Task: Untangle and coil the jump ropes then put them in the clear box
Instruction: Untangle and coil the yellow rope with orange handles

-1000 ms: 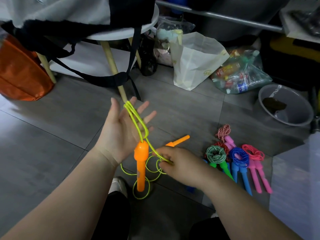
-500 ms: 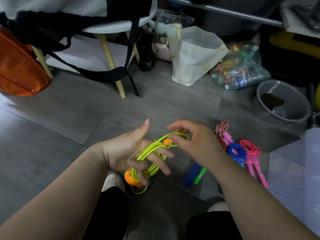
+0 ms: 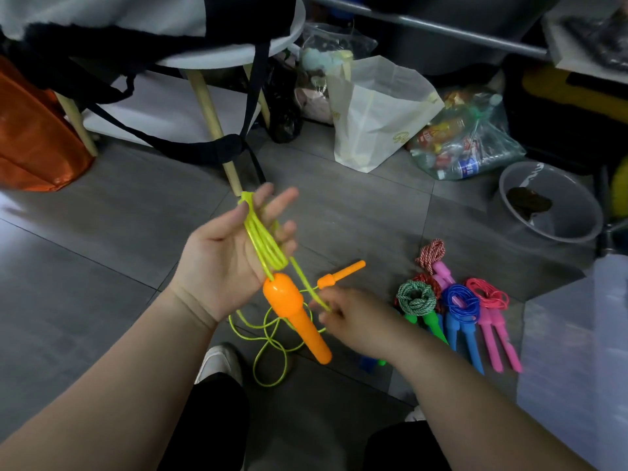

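My left hand (image 3: 224, 260) is held palm up with fingers straight, and several loops of yellow-green cord (image 3: 263, 237) run over its fingers. An orange handle (image 3: 292, 311) hangs from the loops below the palm. My right hand (image 3: 356, 317), blurred, pinches a strand of the same cord beside the handle. The second orange handle (image 3: 341, 274) lies on the floor just beyond it, with loose cord (image 3: 272, 338) curling underneath. Coiled ropes lie at the right: green (image 3: 416, 297), blue (image 3: 460, 300), pink (image 3: 487, 297) and red-white (image 3: 431, 251). A clear box edge (image 3: 574, 351) shows at the far right.
A white stool with wooden legs (image 3: 210, 113) and black straps stands ahead. An orange bag (image 3: 30, 137) sits far left, a white bag (image 3: 377, 113) and a plastic bag of items (image 3: 465, 144) behind, a grey bowl (image 3: 547, 202) at right. My shoe (image 3: 221, 362) is below.
My left hand has opened flat and lifted, palm up, with the loops stretched over its fingers. My right hand dropped from the loops' top to the strand beside the hanging handle.
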Tool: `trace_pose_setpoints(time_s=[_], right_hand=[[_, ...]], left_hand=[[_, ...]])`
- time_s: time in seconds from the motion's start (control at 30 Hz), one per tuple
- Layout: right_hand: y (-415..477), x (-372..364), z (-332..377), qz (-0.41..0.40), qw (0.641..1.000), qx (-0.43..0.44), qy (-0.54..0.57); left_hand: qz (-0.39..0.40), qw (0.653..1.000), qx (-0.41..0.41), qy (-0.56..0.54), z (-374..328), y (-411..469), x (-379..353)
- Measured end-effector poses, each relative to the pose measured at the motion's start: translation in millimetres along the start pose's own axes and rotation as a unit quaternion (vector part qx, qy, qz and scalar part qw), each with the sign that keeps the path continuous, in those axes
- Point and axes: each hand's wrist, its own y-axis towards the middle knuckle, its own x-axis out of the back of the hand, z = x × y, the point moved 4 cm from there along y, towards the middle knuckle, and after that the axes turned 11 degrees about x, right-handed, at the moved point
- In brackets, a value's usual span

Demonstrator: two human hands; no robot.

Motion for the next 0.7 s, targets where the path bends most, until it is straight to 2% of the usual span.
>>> trace_pose_setpoints(time_s=[0.07,0.13,0.23,0.33,0.37,0.43,0.5,0.53,0.6,0.7], right_hand=[[-3,-5,7,0.033,0.999,0.015,0.005],[-5,-3,16,0.029,0.998,0.051,0.004],[-6,3,23,0.024,0.996,0.08,-0.017],[-7,11,25,0.004,0.996,0.083,-0.043],[-7,15,26,-0.015,0.995,0.089,-0.042],[-9,22,29,-0.075,0.99,0.12,-0.029],[-10,28,31,-0.119,0.983,0.137,-0.01],[-9,30,31,-0.132,0.981,0.145,-0.008],[-10,34,28,-0.163,0.974,0.157,-0.018],[-9,42,21,-0.204,0.968,0.145,-0.028]], left_hand=[[-0.106,0.991,-0.075,0.027,-5,-2,11],[-0.193,0.972,-0.111,0.074,-7,-3,15],[-0.271,0.945,-0.095,0.157,-2,0,15],[-0.291,0.925,-0.039,0.243,5,3,16],[-0.285,0.921,0.001,0.265,10,3,19],[-0.248,0.91,0.13,0.304,26,1,23],[-0.159,0.881,0.272,0.352,44,-2,19],[-0.122,0.871,0.314,0.358,48,-4,17],[-0.072,0.872,0.348,0.336,49,-5,15],[0.002,0.889,0.354,0.29,45,-5,12]])
